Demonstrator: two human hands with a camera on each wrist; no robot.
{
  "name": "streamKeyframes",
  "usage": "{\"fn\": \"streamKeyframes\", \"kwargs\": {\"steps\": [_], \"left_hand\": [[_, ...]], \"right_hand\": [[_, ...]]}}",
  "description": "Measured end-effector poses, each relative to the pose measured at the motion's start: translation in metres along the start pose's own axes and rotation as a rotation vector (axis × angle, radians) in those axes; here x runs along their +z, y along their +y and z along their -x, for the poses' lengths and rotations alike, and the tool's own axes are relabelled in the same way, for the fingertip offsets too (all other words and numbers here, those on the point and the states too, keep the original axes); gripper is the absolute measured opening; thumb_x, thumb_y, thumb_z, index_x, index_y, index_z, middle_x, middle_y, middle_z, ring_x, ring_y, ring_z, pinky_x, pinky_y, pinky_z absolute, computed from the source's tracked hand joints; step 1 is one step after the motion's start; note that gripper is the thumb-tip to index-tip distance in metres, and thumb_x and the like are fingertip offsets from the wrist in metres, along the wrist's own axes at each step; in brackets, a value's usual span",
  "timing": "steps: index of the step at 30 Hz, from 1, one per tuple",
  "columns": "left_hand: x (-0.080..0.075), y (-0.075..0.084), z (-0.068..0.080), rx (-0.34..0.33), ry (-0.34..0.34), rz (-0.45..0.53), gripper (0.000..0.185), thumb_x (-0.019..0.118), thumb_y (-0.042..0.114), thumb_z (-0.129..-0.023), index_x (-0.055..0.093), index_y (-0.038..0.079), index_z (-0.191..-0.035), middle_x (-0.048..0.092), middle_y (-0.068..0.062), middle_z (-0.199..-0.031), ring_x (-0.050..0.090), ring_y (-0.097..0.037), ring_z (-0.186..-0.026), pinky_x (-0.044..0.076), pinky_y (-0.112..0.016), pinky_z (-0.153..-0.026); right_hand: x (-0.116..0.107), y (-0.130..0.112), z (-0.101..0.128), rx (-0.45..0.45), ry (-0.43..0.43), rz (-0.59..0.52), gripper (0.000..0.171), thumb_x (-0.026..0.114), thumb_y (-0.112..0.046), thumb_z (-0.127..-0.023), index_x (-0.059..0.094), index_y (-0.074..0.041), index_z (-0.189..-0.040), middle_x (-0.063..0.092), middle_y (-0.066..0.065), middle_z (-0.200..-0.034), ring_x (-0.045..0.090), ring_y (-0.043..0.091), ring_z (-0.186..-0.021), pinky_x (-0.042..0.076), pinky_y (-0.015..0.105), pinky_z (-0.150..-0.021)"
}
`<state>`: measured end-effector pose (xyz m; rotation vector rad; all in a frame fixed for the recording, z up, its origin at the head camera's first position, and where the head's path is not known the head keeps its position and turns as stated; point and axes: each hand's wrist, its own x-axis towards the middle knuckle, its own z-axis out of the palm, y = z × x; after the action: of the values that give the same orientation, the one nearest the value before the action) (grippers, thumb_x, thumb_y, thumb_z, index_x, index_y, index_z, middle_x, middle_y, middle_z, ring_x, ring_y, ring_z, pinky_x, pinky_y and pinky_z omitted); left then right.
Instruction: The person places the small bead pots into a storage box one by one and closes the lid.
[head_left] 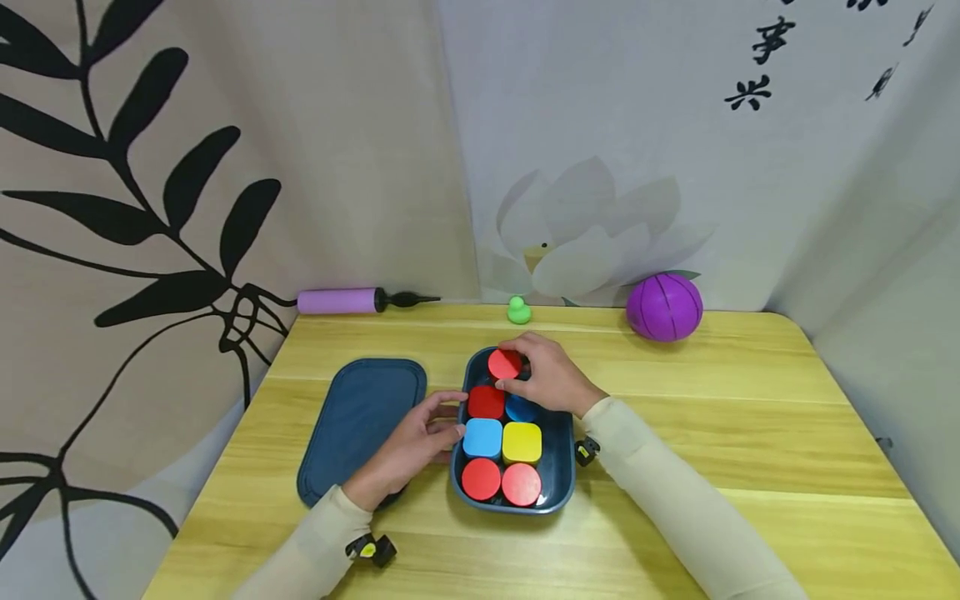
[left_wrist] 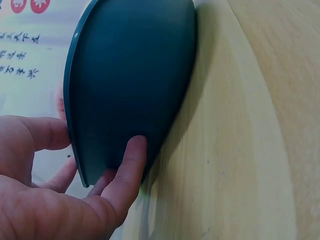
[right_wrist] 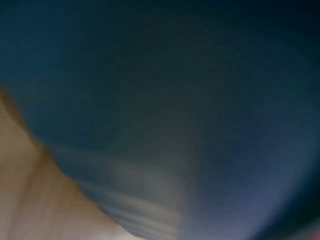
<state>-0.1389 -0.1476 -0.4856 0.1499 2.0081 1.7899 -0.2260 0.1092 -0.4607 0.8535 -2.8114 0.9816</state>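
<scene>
A dark blue box (head_left: 557, 467) with rounded corners holds several blocks. My right hand (head_left: 552, 375) reaches over its far end, pinching a red round block (head_left: 504, 364) between thumb and fingers. Below that block stand a red block (head_left: 486, 402) and a dark blue block (head_left: 521, 407), partly under the hand. Nearer come a light blue block (head_left: 482, 438), a yellow block (head_left: 522, 442) and two red round blocks (head_left: 521, 484). Against the box's left wall, my left hand (head_left: 420, 433) rests its fingertips; the left wrist view shows one finger (left_wrist: 134, 155) pressed on the outer wall (left_wrist: 130, 75).
A dark blue lid (head_left: 367, 408) lies left of the box, partly beneath the left forearm. Along the table's back edge are a purple pump (head_left: 337, 301), a green toy duck (head_left: 518, 310) and a purple ball (head_left: 664, 307). Dark blue surface fills most of the blurred right wrist view.
</scene>
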Motion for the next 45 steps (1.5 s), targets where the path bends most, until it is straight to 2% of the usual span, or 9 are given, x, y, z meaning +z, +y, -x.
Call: {"fn": "streamKeyframes", "kwargs": {"steps": [5,16,22,29,34,38,45], "left_hand": [[0.001,0.000,-0.001,-0.006,-0.007,0.004,0.049,0.062,0.018,-0.099,0.045,0.023,-0.144,0.047,-0.015,-0.141,0.060,-0.028,-0.112,0.058,-0.041,-0.080],[-0.001,-0.001,-0.002,-0.005,-0.008,0.001,0.049,0.064,0.021,-0.098,0.046,0.024,-0.144,0.047,-0.015,-0.141,0.060,-0.028,-0.114,0.058,-0.042,-0.080],[-0.003,-0.001,-0.002,0.000,-0.007,0.002,0.050,0.064,0.022,-0.098,0.046,0.025,-0.144,0.047,-0.014,-0.142,0.060,-0.028,-0.114,0.057,-0.042,-0.080],[-0.001,-0.001,-0.001,0.001,-0.004,-0.002,0.049,0.063,0.021,-0.099,0.045,0.024,-0.144,0.047,-0.015,-0.142,0.059,-0.028,-0.115,0.057,-0.042,-0.081],[0.001,-0.002,-0.003,0.020,-0.015,0.008,0.050,0.063,0.022,-0.099,0.044,0.023,-0.146,0.047,-0.015,-0.142,0.059,-0.029,-0.115,0.058,-0.043,-0.082],[0.000,-0.003,-0.002,0.020,0.002,0.008,0.050,0.064,0.022,-0.098,0.046,0.023,-0.145,0.049,-0.015,-0.141,0.060,-0.029,-0.116,0.058,-0.043,-0.082],[0.003,-0.004,-0.003,0.019,0.011,0.025,0.051,0.065,0.022,-0.098,0.047,0.022,-0.145,0.049,-0.015,-0.141,0.061,-0.028,-0.116,0.059,-0.043,-0.081]], "right_hand": [[0.008,0.001,-0.001,0.001,0.010,0.025,0.061,0.079,-0.041,-0.084,0.060,-0.013,-0.135,0.058,0.000,-0.121,0.055,0.013,-0.104,0.054,0.031,-0.089],[0.014,-0.002,-0.004,-0.003,0.034,0.105,0.063,0.078,-0.048,-0.082,0.064,-0.014,-0.133,0.062,-0.001,-0.122,0.058,0.014,-0.103,0.054,0.031,-0.091],[0.017,-0.002,-0.004,0.010,0.009,0.182,0.064,0.077,-0.050,-0.083,0.064,-0.013,-0.134,0.059,0.001,-0.119,0.057,0.013,-0.099,0.054,0.030,-0.087],[0.019,-0.002,-0.002,0.003,-0.035,0.245,0.062,0.072,-0.053,-0.086,0.066,-0.011,-0.131,0.063,0.003,-0.110,0.057,0.012,-0.090,0.055,0.028,-0.080],[0.015,0.000,0.000,0.005,-0.011,0.198,0.059,0.073,-0.051,-0.086,0.067,-0.011,-0.129,0.068,0.004,-0.111,0.062,0.013,-0.090,0.056,0.029,-0.080],[0.009,-0.002,0.002,-0.004,-0.008,0.125,0.058,0.071,-0.051,-0.088,0.067,-0.011,-0.129,0.068,0.004,-0.116,0.066,0.015,-0.098,0.057,0.031,-0.086],[-0.019,-0.013,0.013,-0.018,0.039,0.013,0.049,0.070,-0.042,-0.091,0.066,-0.010,-0.127,0.069,0.008,-0.120,0.068,0.019,-0.103,0.057,0.038,-0.087]]}}
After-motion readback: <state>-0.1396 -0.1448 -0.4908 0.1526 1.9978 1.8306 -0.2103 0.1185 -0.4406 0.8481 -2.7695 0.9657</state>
